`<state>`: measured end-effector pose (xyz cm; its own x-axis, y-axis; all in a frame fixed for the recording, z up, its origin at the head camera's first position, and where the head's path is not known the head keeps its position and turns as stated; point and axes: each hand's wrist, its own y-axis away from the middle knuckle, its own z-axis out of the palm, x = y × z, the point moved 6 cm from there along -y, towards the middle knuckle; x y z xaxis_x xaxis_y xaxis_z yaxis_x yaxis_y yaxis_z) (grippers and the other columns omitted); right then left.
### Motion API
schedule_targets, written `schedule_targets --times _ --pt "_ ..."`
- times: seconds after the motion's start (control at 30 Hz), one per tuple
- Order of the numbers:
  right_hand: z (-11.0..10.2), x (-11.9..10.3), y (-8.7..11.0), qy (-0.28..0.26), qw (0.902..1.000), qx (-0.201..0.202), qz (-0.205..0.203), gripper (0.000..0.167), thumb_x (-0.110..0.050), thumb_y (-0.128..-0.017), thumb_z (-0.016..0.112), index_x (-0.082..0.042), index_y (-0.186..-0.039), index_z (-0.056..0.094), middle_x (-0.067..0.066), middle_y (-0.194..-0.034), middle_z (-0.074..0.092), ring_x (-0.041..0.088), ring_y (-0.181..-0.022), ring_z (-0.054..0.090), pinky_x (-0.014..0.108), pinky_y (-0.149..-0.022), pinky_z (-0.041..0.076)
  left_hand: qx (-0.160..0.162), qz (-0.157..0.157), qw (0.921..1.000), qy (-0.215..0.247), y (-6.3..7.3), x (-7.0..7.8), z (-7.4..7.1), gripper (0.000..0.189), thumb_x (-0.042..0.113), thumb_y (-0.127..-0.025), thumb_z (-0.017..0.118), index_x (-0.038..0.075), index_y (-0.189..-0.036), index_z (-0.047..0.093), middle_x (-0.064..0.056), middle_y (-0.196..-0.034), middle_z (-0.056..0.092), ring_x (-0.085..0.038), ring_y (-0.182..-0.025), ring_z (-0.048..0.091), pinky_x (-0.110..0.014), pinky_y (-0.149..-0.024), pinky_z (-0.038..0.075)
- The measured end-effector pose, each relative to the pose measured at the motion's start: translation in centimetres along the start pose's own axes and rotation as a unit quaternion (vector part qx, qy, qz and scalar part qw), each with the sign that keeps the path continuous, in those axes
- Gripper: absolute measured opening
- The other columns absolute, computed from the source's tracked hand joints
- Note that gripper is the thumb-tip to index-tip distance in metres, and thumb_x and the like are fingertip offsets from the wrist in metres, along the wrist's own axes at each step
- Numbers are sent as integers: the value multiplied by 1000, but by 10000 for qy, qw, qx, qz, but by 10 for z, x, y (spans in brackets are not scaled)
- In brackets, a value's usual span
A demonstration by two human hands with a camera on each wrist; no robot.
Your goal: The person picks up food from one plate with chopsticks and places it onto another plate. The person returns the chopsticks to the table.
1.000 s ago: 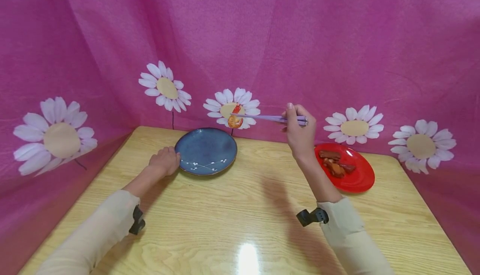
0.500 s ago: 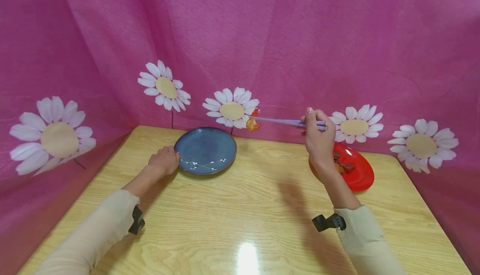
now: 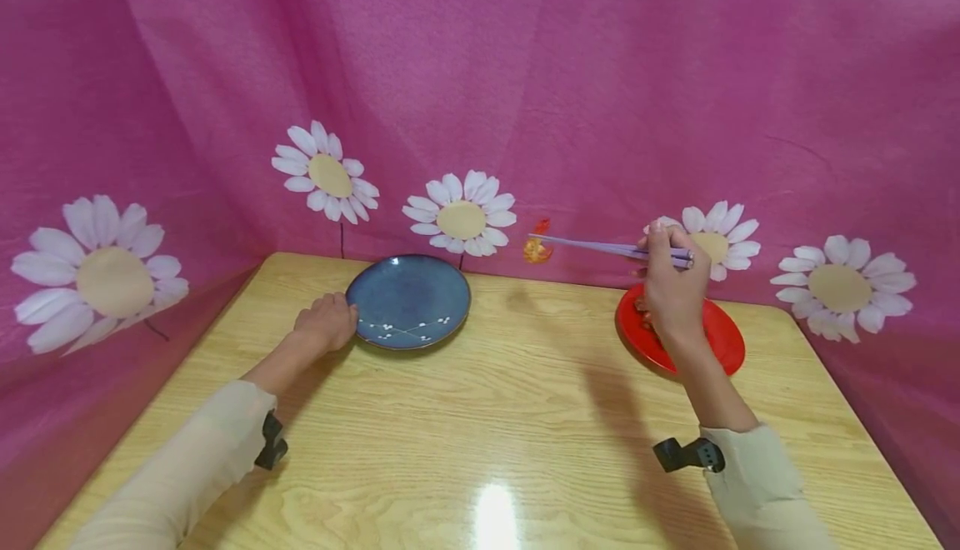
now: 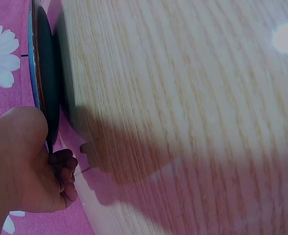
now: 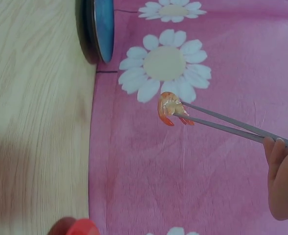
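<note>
With my left hand I hold the left rim of a dark blue plate with a white blossom pattern. In the left wrist view the thumb lies over the plate's edge and the fingers curl below it. My right hand grips a pair of purple chopsticks, pointing left. Their tips pinch an orange shrimp, held in the air between the two plates. A red plate lies below my right hand, which hides most of the brown food pieces on it.
The wooden table carries both plates near its far edge. A pink curtain with printed white daisies stands right behind and along the sides. Dark wrist mounts sit on both sleeves.
My right hand has moved right with the chopsticks and shrimp, away from the blue plate and over the red plate. The left hand has stayed at the blue plate's rim.
</note>
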<state>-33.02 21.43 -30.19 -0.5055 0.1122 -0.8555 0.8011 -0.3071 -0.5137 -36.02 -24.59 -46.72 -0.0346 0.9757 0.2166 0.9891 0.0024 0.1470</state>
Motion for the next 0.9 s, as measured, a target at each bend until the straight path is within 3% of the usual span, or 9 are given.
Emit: schedule_targets --times 0.2,0.47,0.7,0.9 --pt "-14 1 -4 91 9998 66 -133 39 -21 -101 59 16 -88 61 -1 -71 67 8 -56 61 19 -55 52 -3 5 10000 -13 0 -1 0 49 24 -107 30 -19 -129 40 -32 -120 50 -45 -116 49 -59 -97 42" --pt "-35 -3 -6 428 9982 139 -403 36 -17 -101 59 16 -86 62 0 -74 60 8 -56 53 15 -51 44 -5 35 10000 -56 0 -1 0 50 24 -107 30 -20 -130 40 -32 -120 49 -45 -116 49 -59 -96 42" --pt "-56 -1 -7 530 9979 273 -255 33 -17 -100 60 11 -84 64 0 -68 62 7 -56 60 15 -54 51 -7 49 10000 -45 2 2 -2 50 23 -108 30 -20 -130 40 -33 -121 49 -46 -117 49 -60 -96 42" --pt "-70 -2 -8 972 9935 407 -434 35 -18 -100 59 12 -83 64 -4 -65 60 4 -53 50 13 -48 41 21 88 10000 -28 1 1 -1 50 23 -107 29 -20 -129 40 -33 -121 49 -47 -118 48 -61 -96 42"
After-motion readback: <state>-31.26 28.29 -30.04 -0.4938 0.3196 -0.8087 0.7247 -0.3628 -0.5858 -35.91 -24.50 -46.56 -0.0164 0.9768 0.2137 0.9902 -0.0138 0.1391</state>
